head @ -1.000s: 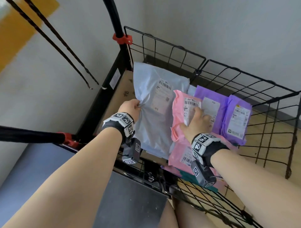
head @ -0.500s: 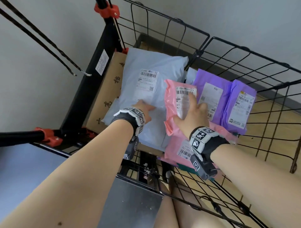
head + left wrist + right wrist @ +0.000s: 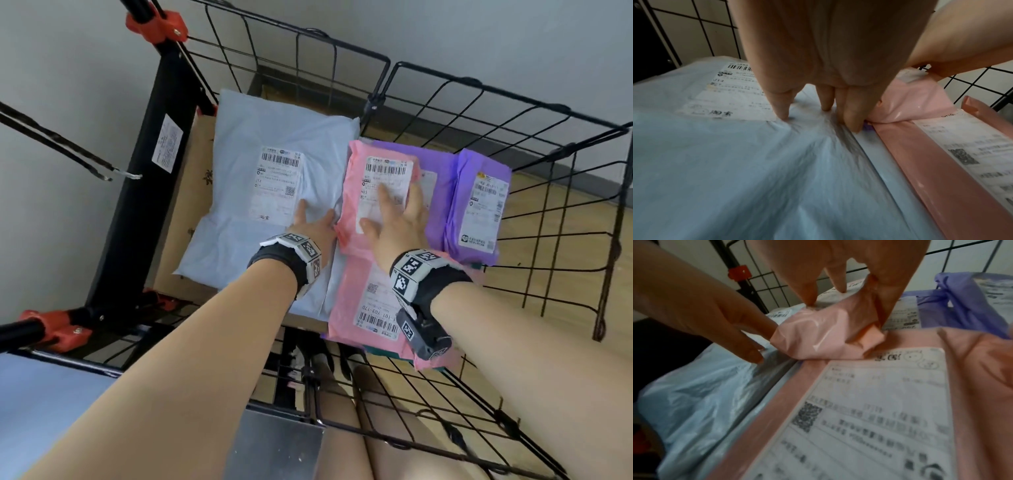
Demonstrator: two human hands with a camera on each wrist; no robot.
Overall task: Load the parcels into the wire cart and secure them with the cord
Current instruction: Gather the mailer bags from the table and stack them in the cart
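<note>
In the black wire cart (image 3: 387,65) a large pale blue parcel (image 3: 274,192) lies flat on the left. To its right a pink parcel (image 3: 376,185) lies over a second pink parcel (image 3: 370,308) and two purple parcels (image 3: 479,205). My left hand (image 3: 315,216) presses straight fingertips (image 3: 781,113) into the blue parcel's right edge (image 3: 735,162). My right hand (image 3: 394,205) lies spread on the upper pink parcel's label, its fingers (image 3: 809,295) pushing the pink wrap (image 3: 818,337) down. The black cord (image 3: 68,150) hangs free left of the cart.
Brown cardboard (image 3: 195,171) lines the cart floor under the parcels. A black post (image 3: 147,178) with red clamps (image 3: 157,24) forms the left corner. Wire walls enclose the back and right. A metal box (image 3: 281,442) and my legs are below the front wall.
The blue parcel went from propped up to lying flat. My left hand let go of its edge and now presses its right side. The pink parcel under my right hand settled lower.
</note>
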